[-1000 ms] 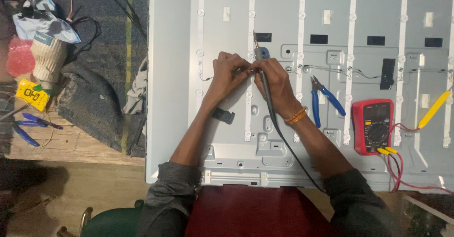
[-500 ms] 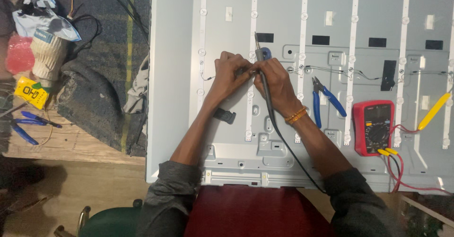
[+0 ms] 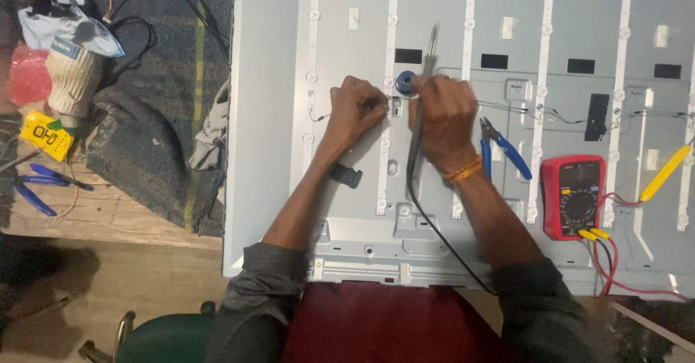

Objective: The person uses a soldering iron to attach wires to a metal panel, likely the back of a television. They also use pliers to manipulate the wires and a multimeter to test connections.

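Left of the hands, a cluttered wooden table [image 3: 108,204] ends at the grey panel's [image 3: 264,117] edge. The left hand [image 3: 355,110] pinches a thin wire [image 3: 318,115]; the right hand [image 3: 443,117] grips a soldering iron [image 3: 427,59]. Farther right lie blue pliers [image 3: 499,146] and a red multimeter [image 3: 573,196], bare panel beyond.

To the right we see blue-handled pliers [image 3: 501,148] lying just beside a red multimeter [image 3: 573,196], whose red and black leads [image 3: 615,265] trail off its lower edge, and a yellow probe [image 3: 664,173] farther right. At far left, blue-handled tools [image 3: 40,188] and a yellow box [image 3: 46,135] rest on the wooden tabletop [image 3: 108,214], near a dark cloth [image 3: 148,153].
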